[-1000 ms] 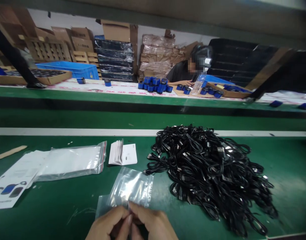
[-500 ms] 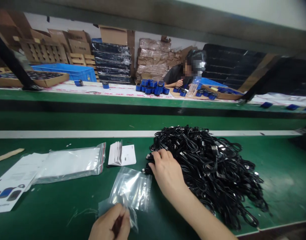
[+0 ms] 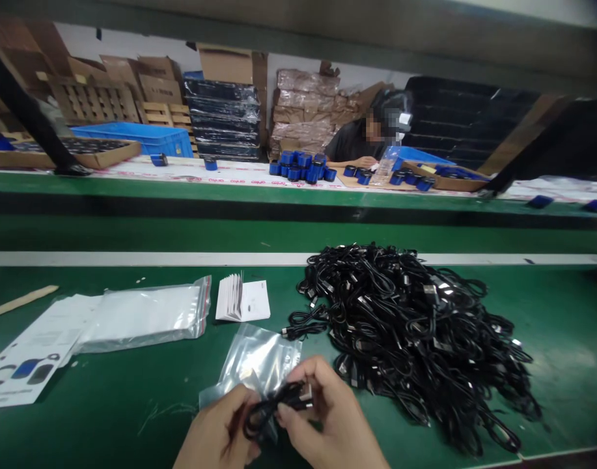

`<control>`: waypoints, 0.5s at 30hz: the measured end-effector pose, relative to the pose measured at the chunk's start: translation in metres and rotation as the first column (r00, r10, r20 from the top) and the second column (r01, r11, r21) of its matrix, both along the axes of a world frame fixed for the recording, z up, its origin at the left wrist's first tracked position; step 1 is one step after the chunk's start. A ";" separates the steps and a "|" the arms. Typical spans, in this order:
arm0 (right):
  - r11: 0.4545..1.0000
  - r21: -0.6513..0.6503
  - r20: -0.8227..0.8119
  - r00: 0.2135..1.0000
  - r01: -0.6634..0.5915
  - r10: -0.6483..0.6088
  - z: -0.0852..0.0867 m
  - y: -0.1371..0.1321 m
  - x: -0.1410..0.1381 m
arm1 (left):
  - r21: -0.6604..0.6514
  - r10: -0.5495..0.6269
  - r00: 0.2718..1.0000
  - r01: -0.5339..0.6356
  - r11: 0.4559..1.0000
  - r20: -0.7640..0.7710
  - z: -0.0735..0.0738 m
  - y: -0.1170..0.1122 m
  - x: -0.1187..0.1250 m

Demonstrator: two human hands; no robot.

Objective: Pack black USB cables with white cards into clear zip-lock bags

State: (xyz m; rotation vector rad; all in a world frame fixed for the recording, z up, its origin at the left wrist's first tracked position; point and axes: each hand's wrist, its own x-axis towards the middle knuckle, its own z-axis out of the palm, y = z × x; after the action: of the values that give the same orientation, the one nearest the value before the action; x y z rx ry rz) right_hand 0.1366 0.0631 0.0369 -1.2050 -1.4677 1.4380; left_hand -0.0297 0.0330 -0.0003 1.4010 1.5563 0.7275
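At the bottom middle, my left hand (image 3: 220, 433) pinches the mouth of a small clear zip bag (image 3: 259, 368) that lies on the green table. My right hand (image 3: 334, 423) is closed on a coiled black cable (image 3: 273, 407) and holds it against the bag's opening, right beside my left fingers. Just to the right lies a large heap of black cables (image 3: 410, 335).
A stack of clear zip bags (image 3: 142, 316), a folded white leaflet (image 3: 242, 303), printed sheets (image 3: 29, 355) and a wooden stick (image 3: 22, 301) lie to the left. Across the green belt, another person (image 3: 364, 140) sits behind blue parts (image 3: 303, 166), cartons and a blue crate (image 3: 137, 137).
My right hand left the bag, reached to the cable heap, took one coiled cable and brought it back to the bag that my left hand holds.
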 end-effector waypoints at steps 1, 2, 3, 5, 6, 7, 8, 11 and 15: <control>0.999 0.025 0.039 0.998 0.045 -0.046 -0.009 -0.006 0.001 | -0.011 0.000 1.000 0.001 1.000 0.007 -0.001 0.000 0.000; 0.994 0.071 0.098 0.991 0.081 -0.088 -0.017 -0.011 0.002 | -0.021 0.006 1.000 -0.006 1.000 0.008 -0.001 0.000 0.001; 0.986 0.139 0.163 0.980 0.092 -0.114 -0.023 -0.013 0.004 | -0.026 0.014 1.000 -0.014 1.000 -0.002 -0.002 0.000 0.002; 0.946 0.323 0.295 0.947 0.031 -0.131 -0.030 -0.016 0.010 | -0.001 0.018 0.999 -0.019 1.000 -0.050 -0.001 -0.001 0.003; 0.906 0.422 0.357 0.923 -0.023 -0.142 -0.031 -0.016 0.013 | 0.026 0.013 0.996 -0.010 1.000 -0.086 0.000 -0.001 0.004; 0.857 0.509 0.408 0.899 -0.077 -0.161 -0.032 -0.017 0.016 | 0.061 0.004 0.991 0.004 0.998 -0.132 0.002 -0.001 0.004; 0.810 0.574 0.443 0.877 -0.120 -0.184 -0.032 -0.017 0.018 | 0.103 -0.008 0.983 0.028 0.994 -0.185 0.003 -0.001 0.004; 0.742 0.654 0.470 0.846 -0.145 -0.250 -0.034 -0.019 0.019 | 0.254 -0.042 0.935 0.139 0.957 -0.353 0.007 -0.001 0.005; 0.787 0.611 0.367 0.912 -0.087 -0.184 -0.043 -0.023 0.011 | 0.420 0.002 0.918 0.180 0.890 -0.396 0.004 -0.006 0.009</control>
State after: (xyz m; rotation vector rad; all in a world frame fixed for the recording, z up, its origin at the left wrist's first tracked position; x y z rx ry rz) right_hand 0.1475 0.0402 -0.0056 -1.1295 -1.9697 0.5661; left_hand -0.0204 0.0271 0.0038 2.0527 1.6685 0.8230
